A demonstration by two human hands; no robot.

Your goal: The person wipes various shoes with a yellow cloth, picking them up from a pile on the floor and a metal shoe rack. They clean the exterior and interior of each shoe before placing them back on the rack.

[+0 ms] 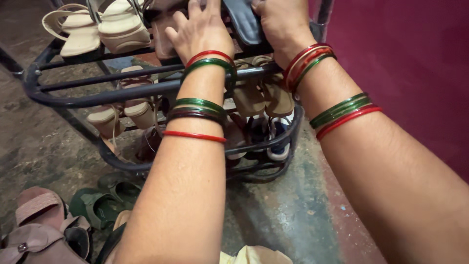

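A dark metal shoe rack (97,93) with tiered rails stands on the floor in front of me. My left hand (200,32) lies flat with fingers spread on a brown shoe (163,41) on the top shelf. Beside it, my right hand (278,27) grips a black shoe (242,22) on the same shelf. Both forearms wear red and green bangles. Cream heeled sandals (105,27) sit at the top shelf's left end.
Lower shelves hold beige heels (122,115), tan sandals (264,95) and a blue and white shoe (279,142). Green slippers (97,205) and brown sandals (39,220) lie on the stained concrete floor at lower left. A maroon wall (410,58) stands close on the right.
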